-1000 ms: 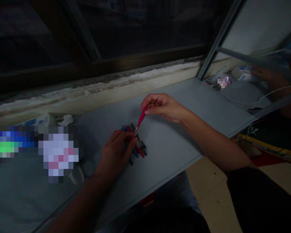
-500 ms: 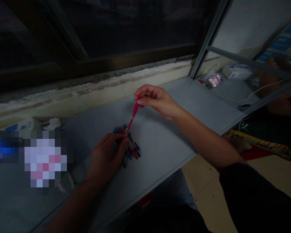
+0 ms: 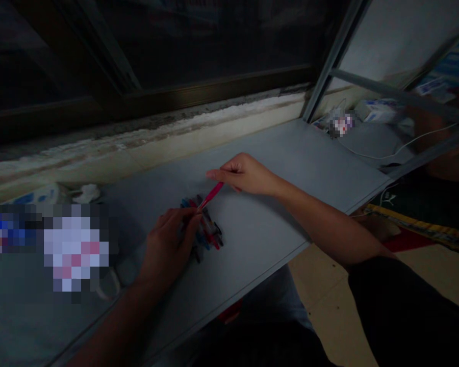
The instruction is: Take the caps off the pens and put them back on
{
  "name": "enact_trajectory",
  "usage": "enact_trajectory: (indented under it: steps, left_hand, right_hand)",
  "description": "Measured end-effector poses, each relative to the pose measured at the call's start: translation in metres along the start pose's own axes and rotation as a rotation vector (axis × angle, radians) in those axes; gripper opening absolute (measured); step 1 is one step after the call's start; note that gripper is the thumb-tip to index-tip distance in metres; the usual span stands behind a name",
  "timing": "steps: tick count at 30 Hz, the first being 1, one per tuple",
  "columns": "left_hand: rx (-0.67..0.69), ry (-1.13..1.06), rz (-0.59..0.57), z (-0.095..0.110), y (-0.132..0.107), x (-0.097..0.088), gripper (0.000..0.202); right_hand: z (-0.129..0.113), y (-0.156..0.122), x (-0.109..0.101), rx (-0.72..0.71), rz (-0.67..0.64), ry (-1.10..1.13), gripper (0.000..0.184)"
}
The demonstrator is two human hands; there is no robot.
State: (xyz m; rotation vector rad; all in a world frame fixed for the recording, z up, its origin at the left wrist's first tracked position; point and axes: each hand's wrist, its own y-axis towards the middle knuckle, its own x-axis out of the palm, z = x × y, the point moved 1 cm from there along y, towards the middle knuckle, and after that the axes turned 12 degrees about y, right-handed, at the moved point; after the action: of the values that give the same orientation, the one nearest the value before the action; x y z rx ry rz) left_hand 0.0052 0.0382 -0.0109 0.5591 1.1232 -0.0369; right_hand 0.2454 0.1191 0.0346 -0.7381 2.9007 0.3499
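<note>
A red pen (image 3: 213, 192) slants between my two hands over the desk. My left hand (image 3: 172, 239) is closed, thumb and index finger pinching the pen's lower, clear-looking end. My right hand (image 3: 243, 174) grips the upper end of its pinkish-red part, with the thumb stretched along the top. Beneath the pen and beside my left fingertips lies a pile of several pens (image 3: 210, 229) in red, blue and black. My left hand hides part of that pile.
The grey desk (image 3: 268, 214) runs along a window wall. A metal frame post (image 3: 321, 86) stands at its far right. Tissue packs (image 3: 42, 193) and blurred items lie at the left. A white cable (image 3: 386, 157) crosses the right side, near another person's arm (image 3: 428, 132).
My right hand has moved down toward my left, bringing the pinkish-red part lower. The thin red length visible between the hands is shorter. My left hand stays nearly in place.
</note>
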Motion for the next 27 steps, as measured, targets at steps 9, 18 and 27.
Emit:
enact_trajectory:
  steps: [9, 18, 27]
  left_hand:
    - [-0.011, -0.010, 0.012, -0.004, 0.000, -0.001, 0.026]
    - [0.010, 0.034, 0.038, 0.000, 0.000, -0.001, 0.028]
    - [0.074, 0.129, 0.058, -0.002, 0.001, -0.001, 0.034]
  right_hand:
    - [-0.003, -0.002, -0.012, 0.036, -0.144, -0.094, 0.046]
    - [-0.002, -0.004, -0.008, 0.022, -0.176, -0.136, 0.051]
    - [-0.004, -0.005, -0.004, -0.001, -0.268, -0.219, 0.048]
